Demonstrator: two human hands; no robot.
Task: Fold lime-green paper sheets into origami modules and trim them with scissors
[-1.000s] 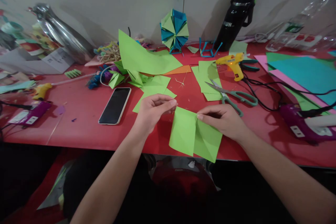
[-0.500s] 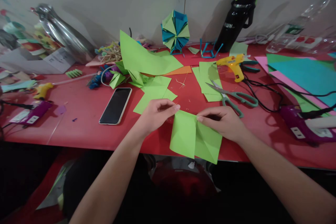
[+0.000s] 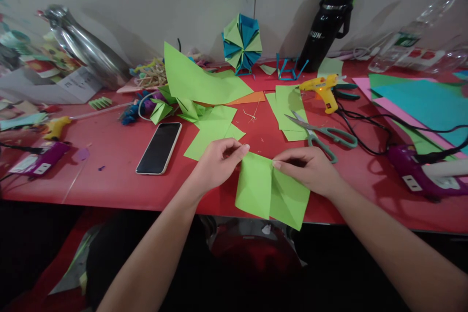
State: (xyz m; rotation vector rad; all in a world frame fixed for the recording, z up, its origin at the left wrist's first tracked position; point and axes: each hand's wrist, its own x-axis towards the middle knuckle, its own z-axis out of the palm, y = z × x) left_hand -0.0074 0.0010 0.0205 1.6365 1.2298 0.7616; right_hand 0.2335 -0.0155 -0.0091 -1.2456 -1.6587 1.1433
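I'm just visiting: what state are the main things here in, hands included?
Green paper: creased, held by its top edge
Left hand: fingers curled at the paper's upper left corner
Right hand: pinching the paper's top edge
Scissors: slightly open, lying down
Phone: lying flat, screen dark
Black bottle: standing, capped

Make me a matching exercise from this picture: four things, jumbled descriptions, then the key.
1. Creased sheet nearest the viewer
2. Phone
3. Scissors
4. Paper ball

A. Grey-green handles
B. Blue and pale green panels
C. Pinched by the right hand
D. Dark screen, pale edge

Pairs: 1-C; 2-D; 3-A; 4-B
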